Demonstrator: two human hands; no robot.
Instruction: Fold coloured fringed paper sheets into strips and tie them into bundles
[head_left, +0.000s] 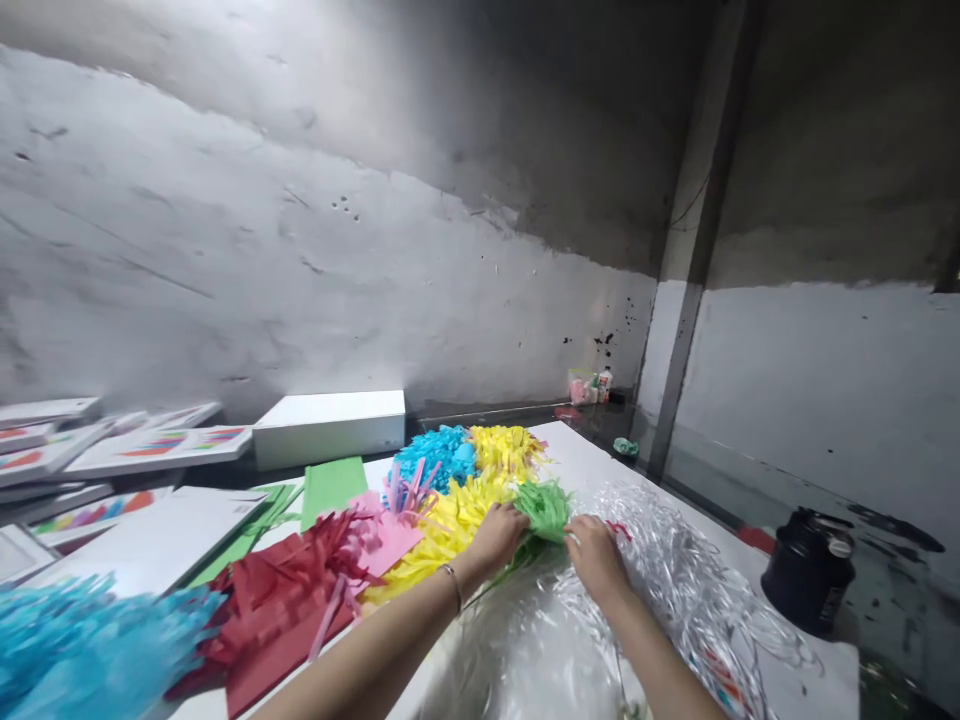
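Green fringe (546,508) between two bare hands, just below the centre of the view, over a white surface (574,450). Left hand (496,535) with a bracelet (451,580) at the wrist, fingers curled down against the near-left edge of the green strips; right hand (598,560) half curled, fingertips at the right edge. Firmness of either grip impossible to tell, with fingertips partly hidden among the strips. Just left and behind, yellow fringe (450,520) and blue fringe (439,458); farther left, pink paper (397,545) and red fringe (289,570). To the right, a tangle of silver strands (667,560), then a black jar (810,570). In front, clear plastic (517,655) between the forearms. Behind, at left, a white box (330,425) against a patchy wall (337,250).
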